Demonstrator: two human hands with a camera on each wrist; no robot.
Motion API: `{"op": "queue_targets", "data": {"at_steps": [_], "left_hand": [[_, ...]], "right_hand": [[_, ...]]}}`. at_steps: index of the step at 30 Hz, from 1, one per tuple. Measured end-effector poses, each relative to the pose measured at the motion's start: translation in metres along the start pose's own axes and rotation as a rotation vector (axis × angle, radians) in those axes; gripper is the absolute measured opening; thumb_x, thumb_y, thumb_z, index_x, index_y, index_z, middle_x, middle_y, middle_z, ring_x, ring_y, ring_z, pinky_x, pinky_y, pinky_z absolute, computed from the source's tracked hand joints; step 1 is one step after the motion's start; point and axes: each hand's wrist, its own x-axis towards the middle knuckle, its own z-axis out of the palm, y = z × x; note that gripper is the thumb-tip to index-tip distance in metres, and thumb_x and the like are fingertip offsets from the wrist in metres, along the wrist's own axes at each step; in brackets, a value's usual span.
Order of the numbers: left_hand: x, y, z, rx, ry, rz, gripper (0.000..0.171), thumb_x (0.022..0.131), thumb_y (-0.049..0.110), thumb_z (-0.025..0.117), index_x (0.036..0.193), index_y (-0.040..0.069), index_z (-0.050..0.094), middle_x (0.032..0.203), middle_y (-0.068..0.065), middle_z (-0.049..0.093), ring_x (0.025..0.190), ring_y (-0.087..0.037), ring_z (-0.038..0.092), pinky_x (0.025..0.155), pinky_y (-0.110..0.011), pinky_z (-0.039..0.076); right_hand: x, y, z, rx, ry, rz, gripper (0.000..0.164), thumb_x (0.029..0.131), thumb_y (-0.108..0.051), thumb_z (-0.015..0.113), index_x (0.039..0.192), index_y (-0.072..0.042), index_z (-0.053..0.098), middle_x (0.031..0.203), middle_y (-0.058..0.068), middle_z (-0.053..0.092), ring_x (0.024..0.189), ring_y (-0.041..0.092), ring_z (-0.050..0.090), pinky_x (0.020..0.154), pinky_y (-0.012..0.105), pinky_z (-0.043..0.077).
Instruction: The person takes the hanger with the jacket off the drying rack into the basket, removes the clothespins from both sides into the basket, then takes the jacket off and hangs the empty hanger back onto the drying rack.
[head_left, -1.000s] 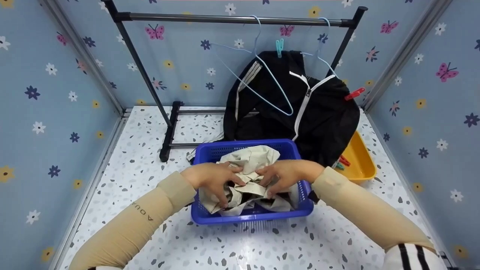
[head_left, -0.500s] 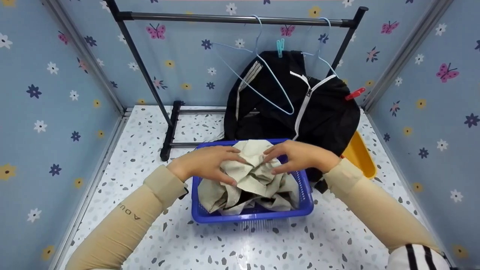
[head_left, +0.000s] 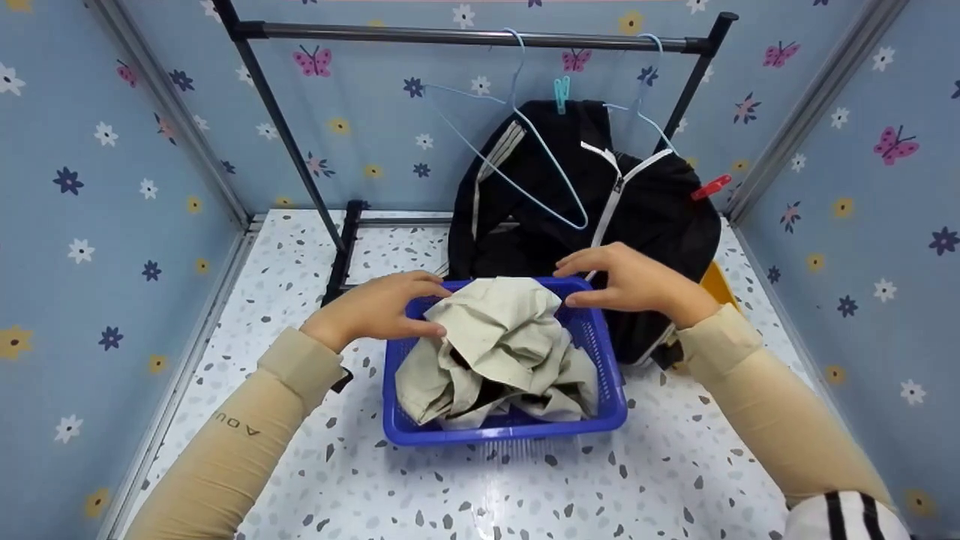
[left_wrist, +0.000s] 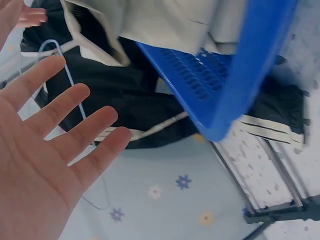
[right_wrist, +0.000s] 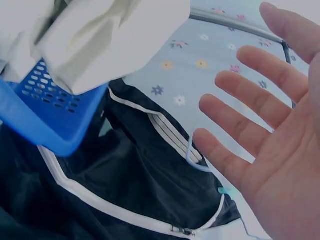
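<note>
One cloth [head_left: 510, 330] lies in the basket [head_left: 504, 433], between the left hand [head_left: 379, 304] and the right hand [head_left: 630, 279]; it is pale beige and crumpled, with sharp creases, loose folded edges and dark gaps on the side of the hands nearer the person. Its upper part forms a rounded mound, level with the fingertips of both hands in the head view; the lower folds spread wider, nearer the person than either hand.

Orientation: the mound points away from the person; the cloth is bunched and shows no clear long axis of its own; the basket's long axis runs crosswise, from the left hand's side to the right hand's side.

Left hand: fingers extended and spread, nothing held; right hand: likewise; each wrist view shows a gap between fingers and cloth. Jacket [head_left: 667, 210]: black with a white zip, beyond the right hand.

Difference from one second earlier: both hands then had their fingers among the folds, close together; they now stand farther apart, one at each side of the mound; the cloth's upper part is now fuller; the basket is practically unmoved.
</note>
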Motion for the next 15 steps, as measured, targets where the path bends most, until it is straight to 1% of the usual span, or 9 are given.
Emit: {"op": "queue_targets", "data": {"at_steps": [3, 5, 7, 9, 11, 12, 13, 15], "left_hand": [[-0.001, -0.010, 0.002, -0.011, 0.016, -0.015, 0.068, 0.099, 0.054, 0.076, 0.152, 0.013, 0.064, 0.163, -0.015, 0.054, 0.151, -0.039, 0.051, 0.126, -0.059, 0.040], [-0.002, -0.016, 0.003, -0.015, 0.030, -0.029, 0.068, 0.100, 0.052, 0.075, 0.152, 0.010, 0.064, 0.163, -0.018, 0.054, 0.151, -0.040, 0.051, 0.126, -0.060, 0.041], [-0.002, -0.022, 0.006, -0.011, 0.052, -0.047, 0.067, 0.101, 0.049, 0.074, 0.152, 0.007, 0.063, 0.162, -0.020, 0.055, 0.150, -0.042, 0.052, 0.125, -0.061, 0.041], [-0.003, -0.028, 0.008, -0.004, 0.082, -0.071, 0.064, 0.103, 0.046, 0.073, 0.152, 0.006, 0.062, 0.160, -0.021, 0.056, 0.148, -0.042, 0.054, 0.124, -0.061, 0.042], [-0.004, -0.034, 0.011, 0.004, 0.117, -0.105, 0.063, 0.103, 0.043, 0.073, 0.153, 0.005, 0.062, 0.159, -0.021, 0.057, 0.145, -0.043, 0.056, 0.122, -0.061, 0.044], [-0.004, -0.036, 0.013, 0.005, 0.135, -0.124, 0.063, 0.103, 0.041, 0.073, 0.153, 0.005, 0.061, 0.158, -0.021, 0.057, 0.144, -0.043, 0.057, 0.122, -0.061, 0.045], [-0.004, -0.039, 0.014, 0.003, 0.150, -0.147, 0.063, 0.103, 0.040, 0.074, 0.153, 0.004, 0.060, 0.158, -0.021, 0.058, 0.143, -0.043, 0.058, 0.121, -0.061, 0.045], [-0.004, -0.044, 0.018, -0.007, 0.171, -0.195, 0.064, 0.103, 0.037, 0.074, 0.156, 0.004, 0.057, 0.158, -0.022, 0.057, 0.142, -0.043, 0.058, 0.120, -0.062, 0.046]], "right_hand": [[-0.004, 0.001, -0.007, -0.016, 0.058, -0.002, 0.041, 0.097, -0.023, 0.084, 0.134, -0.006, 0.077, 0.140, 0.015, 0.074, 0.127, 0.036, 0.071, 0.109, 0.059, 0.056], [-0.006, 0.002, -0.011, -0.032, 0.112, -0.022, 0.040, 0.095, -0.020, 0.086, 0.131, -0.005, 0.078, 0.136, 0.014, 0.076, 0.124, 0.035, 0.072, 0.107, 0.056, 0.057], [-0.008, 0.002, -0.014, -0.041, 0.171, -0.039, 0.038, 0.094, -0.017, 0.086, 0.129, -0.005, 0.078, 0.131, 0.014, 0.078, 0.119, 0.035, 0.074, 0.107, 0.045, 0.058], [-0.010, 0.003, -0.018, -0.045, 0.232, -0.062, 0.035, 0.092, -0.013, 0.087, 0.125, -0.004, 0.079, 0.126, 0.014, 0.080, 0.114, 0.034, 0.075, 0.105, 0.029, 0.057], [-0.012, 0.005, -0.020, -0.042, 0.292, -0.070, 0.034, 0.090, -0.010, 0.088, 0.122, -0.003, 0.080, 0.122, 0.013, 0.081, 0.109, 0.033, 0.075, 0.103, 0.016, 0.051], [-0.013, 0.006, -0.021, -0.039, 0.317, -0.066, 0.034, 0.090, -0.009, 0.088, 0.122, -0.002, 0.080, 0.120, 0.013, 0.081, 0.108, 0.032, 0.075, 0.103, 0.010, 0.047], [-0.014, 0.007, -0.022, -0.037, 0.343, -0.061, 0.033, 0.089, -0.008, 0.088, 0.121, -0.002, 0.080, 0.119, 0.014, 0.081, 0.107, 0.031, 0.074, 0.102, 0.008, 0.046], [-0.017, 0.008, -0.024, -0.038, 0.388, -0.039, 0.033, 0.089, -0.007, 0.088, 0.121, -0.002, 0.079, 0.119, 0.015, 0.080, 0.107, 0.029, 0.072, 0.102, 0.008, 0.045]]}}
